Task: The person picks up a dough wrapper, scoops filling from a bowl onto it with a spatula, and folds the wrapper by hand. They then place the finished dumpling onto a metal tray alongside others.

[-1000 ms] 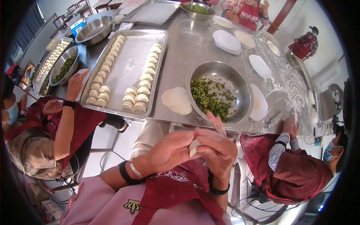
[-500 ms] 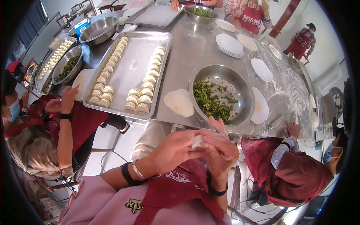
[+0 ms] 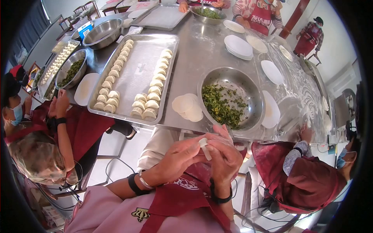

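Note:
A pale dumpling (image 3: 204,146) is pinched between my two hands, above my apron and just short of the table's front edge. My left hand (image 3: 176,155) closes on it from the left, thumb pressed along the dough. From the right, my right hand (image 3: 225,155) grips the same dumpling, its fingers partly overlapping the left ones. Past my hands stands a steel bowl (image 3: 254,99) with chopped green filling (image 3: 221,103) in it. Several round dough wrappers (image 3: 187,106) lie overlapped to the left of that bowl.
A metal tray (image 3: 134,73) holds rows of finished dumplings (image 3: 149,105). White plates (image 3: 239,46) are stacked farther back, and flour dusts the table's right side. Co-workers (image 3: 35,151) sit close on my left and right (image 3: 307,171). Another filling bowl (image 3: 73,69) stands at left.
My hands have shifted slightly, and the dumpling now shows more of its length between my thumbs. The left co-worker's hands have moved down and left. The standing person at the back changed arm position.

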Available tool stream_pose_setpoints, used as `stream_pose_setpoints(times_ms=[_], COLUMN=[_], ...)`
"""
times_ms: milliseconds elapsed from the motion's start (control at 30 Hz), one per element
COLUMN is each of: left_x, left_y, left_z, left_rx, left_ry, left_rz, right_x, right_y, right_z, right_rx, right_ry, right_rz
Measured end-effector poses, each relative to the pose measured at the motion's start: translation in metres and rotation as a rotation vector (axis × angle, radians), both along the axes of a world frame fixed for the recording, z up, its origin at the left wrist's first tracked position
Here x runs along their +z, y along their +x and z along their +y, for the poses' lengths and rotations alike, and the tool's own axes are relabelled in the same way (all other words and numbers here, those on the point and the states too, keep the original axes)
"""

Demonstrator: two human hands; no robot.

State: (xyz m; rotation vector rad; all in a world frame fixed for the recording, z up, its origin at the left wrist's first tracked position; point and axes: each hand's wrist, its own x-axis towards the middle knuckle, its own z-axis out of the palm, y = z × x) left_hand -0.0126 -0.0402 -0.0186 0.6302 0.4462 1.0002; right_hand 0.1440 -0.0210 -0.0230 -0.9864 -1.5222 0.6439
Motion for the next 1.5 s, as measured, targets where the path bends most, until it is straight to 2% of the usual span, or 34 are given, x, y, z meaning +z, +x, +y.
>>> stream_pose_setpoints(times_ms=[267,367,500,667,900,1000,1067,1200,1300,1500], left_x=[-0.002,-0.005,-0.005,-0.004,-0.018,-0.014,-0.01,0.0,0.002,0.005], left_y=[-0.007,-0.012,-0.014,-0.013,-0.02,-0.016,-0.011,-0.009,-0.006,-0.002], left_z=[0.0,0.0,0.0,0.001,0.0,0.0,0.0,0.0,-0.001,0.001], left_rx=[-0.044,-0.089,-0.1,-0.087,-0.163,-0.132,-0.081,-0.048,-0.035,-0.044], left_ry=[0.019,0.06,0.075,0.036,0.074,0.055,0.019,-0.005,-0.005,0.0], left_rz=[0.141,0.314,0.31,0.251,0.382,0.299,0.157,0.079,0.038,-0.058], right_x=[0.006,0.006,0.009,0.011,0.011,0.007,0.009,0.012,0.0,-0.004], right_y=[-0.004,0.0,-0.001,-0.006,-0.001,0.001,-0.002,-0.011,-0.003,-0.004], right_z=[0.0,-0.002,0.0,0.0,-0.001,0.001,-0.001,-0.005,-0.003,0.0], right_rx=[0.043,0.061,0.058,0.046,0.111,0.126,0.113,0.093,0.138,0.079], right_ry=[-0.018,0.01,0.025,0.013,0.045,0.038,-0.027,-0.128,-0.088,-0.048], right_rz=[0.025,-0.04,-0.122,-0.049,-0.124,-0.162,-0.063,0.163,0.082,-0.104])
